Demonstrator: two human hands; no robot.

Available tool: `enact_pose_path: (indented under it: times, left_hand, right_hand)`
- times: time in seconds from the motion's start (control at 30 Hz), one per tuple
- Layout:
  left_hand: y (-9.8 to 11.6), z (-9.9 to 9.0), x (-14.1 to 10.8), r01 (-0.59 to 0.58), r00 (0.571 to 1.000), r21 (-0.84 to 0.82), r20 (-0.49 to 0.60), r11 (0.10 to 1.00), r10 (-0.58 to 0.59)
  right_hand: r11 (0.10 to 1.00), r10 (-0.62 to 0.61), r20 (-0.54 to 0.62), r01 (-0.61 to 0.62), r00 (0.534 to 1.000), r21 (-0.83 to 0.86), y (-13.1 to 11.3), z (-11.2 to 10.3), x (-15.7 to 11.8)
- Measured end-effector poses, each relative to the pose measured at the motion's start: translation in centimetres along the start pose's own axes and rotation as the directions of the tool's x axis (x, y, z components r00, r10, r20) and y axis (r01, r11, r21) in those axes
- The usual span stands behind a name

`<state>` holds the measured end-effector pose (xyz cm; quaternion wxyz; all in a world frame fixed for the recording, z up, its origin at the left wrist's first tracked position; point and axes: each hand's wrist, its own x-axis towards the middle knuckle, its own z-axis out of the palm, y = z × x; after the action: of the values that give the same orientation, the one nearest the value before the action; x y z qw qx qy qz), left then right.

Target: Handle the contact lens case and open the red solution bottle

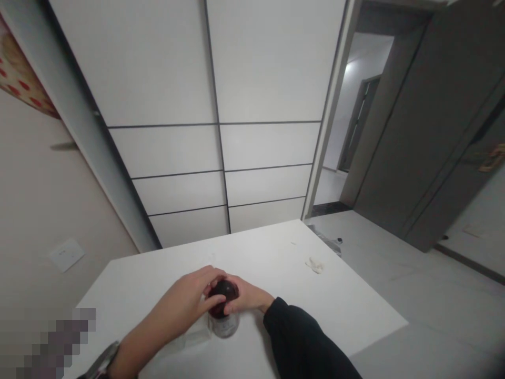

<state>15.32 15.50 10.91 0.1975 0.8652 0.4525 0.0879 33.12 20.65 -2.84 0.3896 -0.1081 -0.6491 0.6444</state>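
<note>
Both my hands close around a dark red, rounded thing point(224, 289) with a blackish top; its exact kind I cannot make out. It sits at the mouth of a clear jar point(225, 327) on the white table point(272, 252). My left hand point(203, 287) curls around its left side, thumb across the front. From the right, my right hand point(245, 295) grips it, with the thumb near the left one. The fingers hide much of its sides. Just left of the jar lies a clear, box-like thing point(197, 335), partly covered by my left forearm.
A crumpled white tissue point(314, 265) lies toward the table's right side. Beyond the far edge stands a white panelled wardrobe point(268, 142). A dark door point(406, 131) stands ajar at the right. Some greyish plastic point(325, 239) is on the floor beside the table.
</note>
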Motion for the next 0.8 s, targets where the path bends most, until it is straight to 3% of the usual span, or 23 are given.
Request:
enact_pose_path:
  times: [0.1, 0.2, 0.37, 0.6, 0.8]
  left_hand:
    - [1.2, 0.5, 1.7, -0.043, 0.999, -0.022, 0.008, 0.999, 0.043]
    - [1.8, 1.5, 2.8, 0.005, 0.999, 0.023, -0.039, 1.000, -0.004]
    - [1.1, 2.1, 2.1, 0.004, 1.000, 0.000, -0.021, 1.000, -0.004]
    - [0.1, 0.6, 0.3, 0.017, 1.000, -0.059, 0.001, 0.998, -0.017]
    - [2.8, -1.3, 1.2, 0.172, 0.983, 0.200, -0.104, 0.965, -0.154]
  right_hand:
    - [0.999, 0.005, -0.042, -0.007, 0.999, -0.045, 0.5, -0.1, 0.2]
    - [0.998, -0.010, -0.046, 0.008, 0.999, -0.056, 1.3, -0.3, 0.3]
    - [0.999, 0.041, -0.146, -0.045, 0.988, -0.022, 1.7, -0.2, 0.7]
    - [0.999, -0.006, -0.089, 0.009, 0.996, 0.039, -0.1, 0.6, 1.2]
    - [0.999, 0.026, -0.113, -0.022, 0.993, 0.032, 1.3, 0.2, 1.2]
